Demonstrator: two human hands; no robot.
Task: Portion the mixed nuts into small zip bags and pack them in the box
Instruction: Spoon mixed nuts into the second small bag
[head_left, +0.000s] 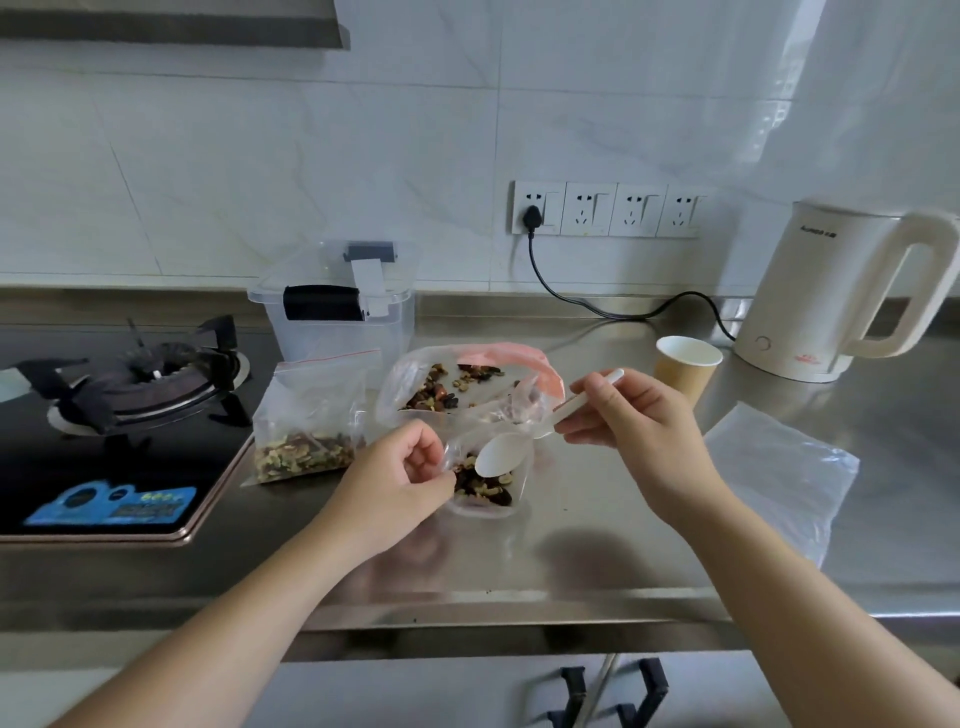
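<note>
My left hand (402, 475) pinches the open rim of a small zip bag (485, 488) that holds some mixed nuts on the steel counter. My right hand (631, 421) grips the handle of a white plastic spoon (501, 454), whose bowl sits inside the small bag's mouth. Just behind lies the large clear bag of mixed nuts (457, 387), open, with a pink strip. A filled small zip bag (306, 436) leans to the left. The clear plastic box (340, 304) with its lid and black latches stands behind that.
A gas hob (130, 395) takes up the left side. A paper cup (685, 366) and a white kettle (831, 291) with its black cord stand at the right rear. An empty plastic bag (779, 473) lies flat on the right. The counter's front edge (467, 613) runs below my wrists.
</note>
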